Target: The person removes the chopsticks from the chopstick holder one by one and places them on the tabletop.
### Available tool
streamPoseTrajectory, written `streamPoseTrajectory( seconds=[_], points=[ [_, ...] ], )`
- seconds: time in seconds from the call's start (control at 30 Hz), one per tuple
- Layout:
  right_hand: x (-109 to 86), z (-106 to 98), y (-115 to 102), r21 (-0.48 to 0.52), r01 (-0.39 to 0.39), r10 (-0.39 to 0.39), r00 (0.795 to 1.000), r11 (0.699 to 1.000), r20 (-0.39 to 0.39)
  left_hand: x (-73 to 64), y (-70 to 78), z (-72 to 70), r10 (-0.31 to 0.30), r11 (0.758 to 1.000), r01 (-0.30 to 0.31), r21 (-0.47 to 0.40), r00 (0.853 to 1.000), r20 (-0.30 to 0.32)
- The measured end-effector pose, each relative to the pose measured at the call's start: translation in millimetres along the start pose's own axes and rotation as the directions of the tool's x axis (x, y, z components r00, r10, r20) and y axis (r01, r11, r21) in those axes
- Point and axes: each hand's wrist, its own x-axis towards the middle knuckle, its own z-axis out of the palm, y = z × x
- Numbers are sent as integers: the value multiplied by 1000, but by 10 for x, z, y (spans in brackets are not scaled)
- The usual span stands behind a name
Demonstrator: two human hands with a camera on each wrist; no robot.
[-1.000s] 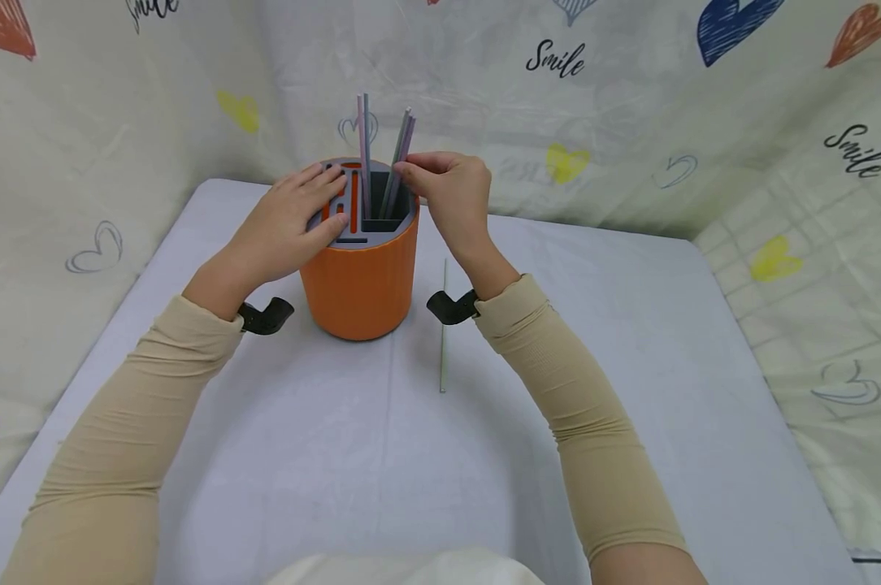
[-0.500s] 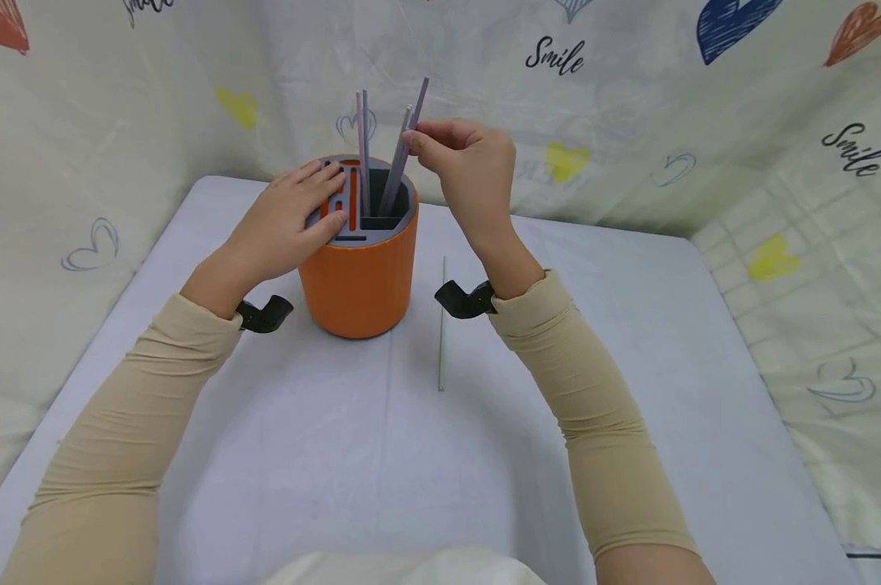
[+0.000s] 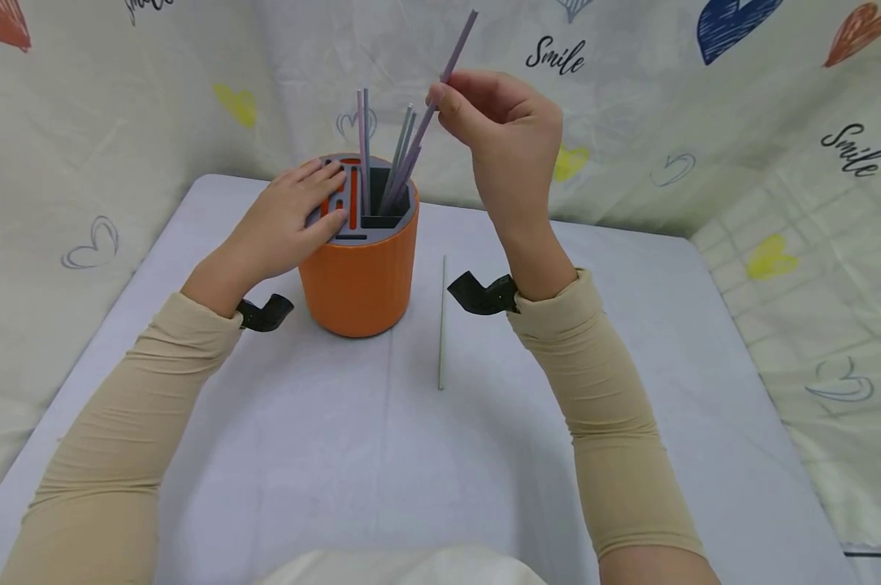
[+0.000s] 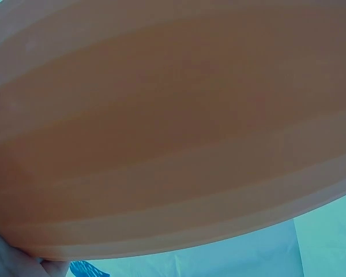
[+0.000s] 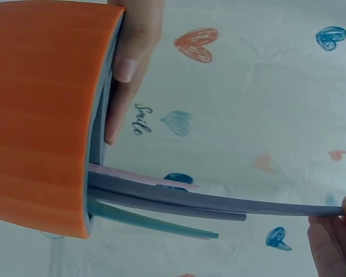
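An orange round knife block with a grey slotted top stands on the table. My left hand rests over the slots on its left side, fingers extended. My right hand, raised to the right above the block, pinches a purple chopstick between thumb and fingers. Its lower part slants down into the block's dark square compartment. Several other pastel chopsticks lean in there, including a pink one and a green one. In the left wrist view the block's orange wall fills most of the frame.
A pale green chopstick lies on the white tablecloth, right of the block. Behind and beside the table hangs a light curtain printed with hearts and the word Smile.
My right hand has moved up and to the right, drawing the purple chopstick higher out of the compartment, away from the others. My left hand stays on the block.
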Motion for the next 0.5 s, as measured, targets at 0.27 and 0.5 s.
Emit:
streamPoseTrajectory(
  seconds=[0.27, 0.5],
  points=[
    [-25, -54, -172, 158, 138, -130, 990, 978, -62, 0, 5, 1, -6, 1000, 6, 11, 1000, 5],
    [-29, -244, -325, 151, 162, -148, 984, 975, -102, 3, 23, 1, 1, 1000, -1, 7, 1000, 13]
  ],
)
